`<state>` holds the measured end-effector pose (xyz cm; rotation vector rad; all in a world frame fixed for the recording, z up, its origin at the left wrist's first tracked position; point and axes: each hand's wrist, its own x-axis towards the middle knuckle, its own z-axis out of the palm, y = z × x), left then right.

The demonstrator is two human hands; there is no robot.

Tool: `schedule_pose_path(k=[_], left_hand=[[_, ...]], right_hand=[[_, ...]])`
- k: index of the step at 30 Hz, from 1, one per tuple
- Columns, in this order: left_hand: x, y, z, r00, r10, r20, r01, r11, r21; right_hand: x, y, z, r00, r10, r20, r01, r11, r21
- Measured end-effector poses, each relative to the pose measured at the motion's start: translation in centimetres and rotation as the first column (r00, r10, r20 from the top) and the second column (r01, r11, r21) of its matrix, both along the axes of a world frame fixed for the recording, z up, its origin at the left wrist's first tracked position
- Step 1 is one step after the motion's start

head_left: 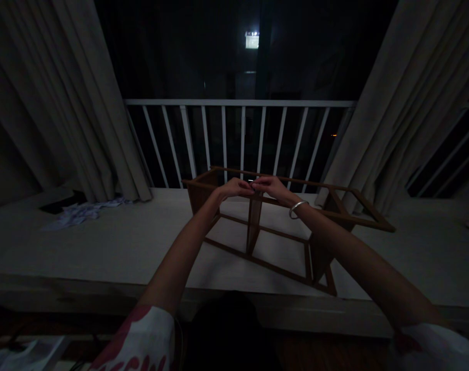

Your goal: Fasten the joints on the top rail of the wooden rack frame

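A brown wooden shelf frame [253, 226] lies on its side on the pale window ledge, its boards standing upright between the rails. Over its upper rail, near the middle board, my left hand [236, 187] and my right hand [271, 187] meet fingertip to fingertip. Both hands are closed in a pinch. Something small and dark sits between the fingertips, with a thin bright glint beside it; it is too small and dim to name. A silver bangle [298, 209] circles my right wrist.
The window ledge [134, 247] runs across the view. White railings [244, 103] and a dark window stand behind it. Curtains hang at the left [75, 103] and right [404, 103]. Crumpled white papers [82, 212] lie at the left. White items [33, 353] sit below the ledge, lower left.
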<state>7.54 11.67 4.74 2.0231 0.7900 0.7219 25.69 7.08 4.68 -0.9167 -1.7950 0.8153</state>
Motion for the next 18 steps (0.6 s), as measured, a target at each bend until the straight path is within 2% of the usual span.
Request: schedule_pose_path(k=[3,12,18], left_hand=[[-0.05,-0.06,-0.07,1.000,-0.006,-0.003,0.006,1.000,-0.001],[0.07,-0.25,-0.04,1.000,0.026,0.010,-0.025,0.999,-0.035],[0.10,-0.29,-0.03,0.999,0.006,0.047,-0.003,0.999,-0.051]], right_hand=[[0.08,0.21,-0.10,0.999,-0.040,0.008,0.040,0.999,0.001],[0.01,0.24,-0.05,0.997,-0.066,0.035,0.066,0.998,-0.002],[-0.14,0.20,0.06,0.996,-0.069,0.048,0.070,0.997,-0.012]])
